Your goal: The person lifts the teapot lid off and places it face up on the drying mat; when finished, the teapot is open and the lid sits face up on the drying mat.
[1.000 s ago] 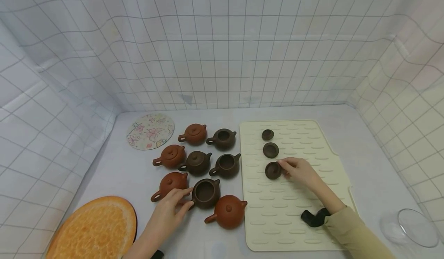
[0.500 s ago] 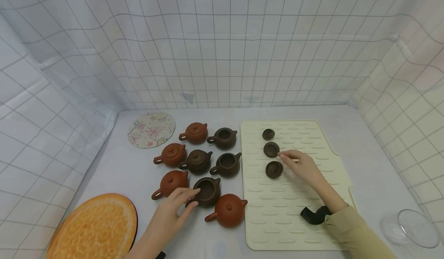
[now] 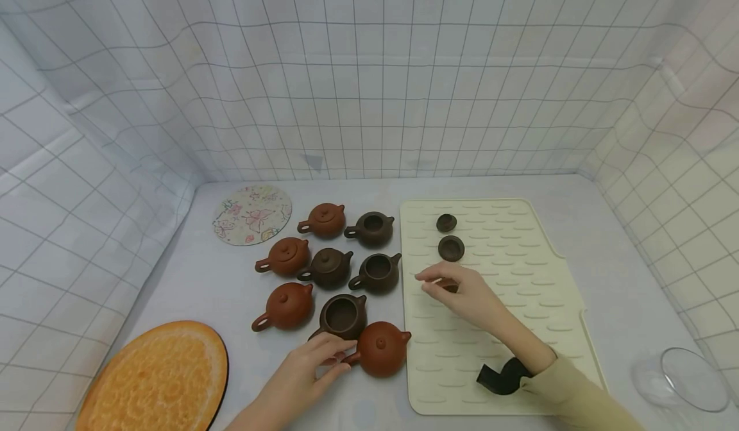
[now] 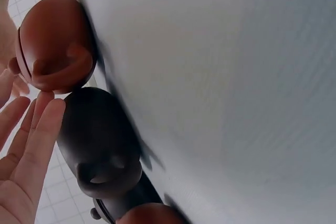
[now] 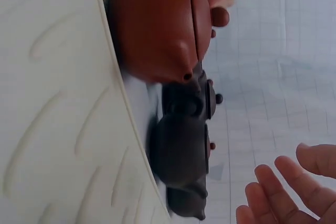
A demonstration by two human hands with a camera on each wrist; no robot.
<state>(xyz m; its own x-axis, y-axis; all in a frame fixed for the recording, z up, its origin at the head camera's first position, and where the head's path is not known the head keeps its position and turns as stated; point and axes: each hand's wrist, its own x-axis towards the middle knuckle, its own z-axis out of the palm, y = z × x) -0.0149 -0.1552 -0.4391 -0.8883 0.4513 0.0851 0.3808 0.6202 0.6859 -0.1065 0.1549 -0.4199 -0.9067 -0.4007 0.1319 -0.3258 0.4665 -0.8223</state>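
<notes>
My left hand (image 3: pixel 312 370) reaches toward the handle of the front reddish-brown teapot (image 3: pixel 382 351), its fingertips right beside that handle. In the left wrist view, its fingers (image 4: pixel 39 140) are straight and hold nothing. Just behind is a dark lidless teapot (image 3: pixel 343 317). My right hand (image 3: pixel 467 296) hovers over the left part of the cream mat (image 3: pixel 496 347), fingers apart with nothing between them. A dark teapot lid (image 3: pixel 448 284) shows partly beneath that hand. Farther back on the mat lie another upturned lid (image 3: pixel 451 248) and a smaller lid (image 3: pixel 446 222).
Several more red and dark teapots (image 3: pixel 288 306) stand in rows left of the mat, some without lids. A round floral mat (image 3: pixel 253 215) lies at the back left, an orange round board (image 3: pixel 158 376) at the front left. A clear glass (image 3: pixel 681 380) stands at the right.
My left hand has moved from the dark lidless teapot to the front red teapot's handle. My right hand has left the dark lids' right side and moved left over the nearest one.
</notes>
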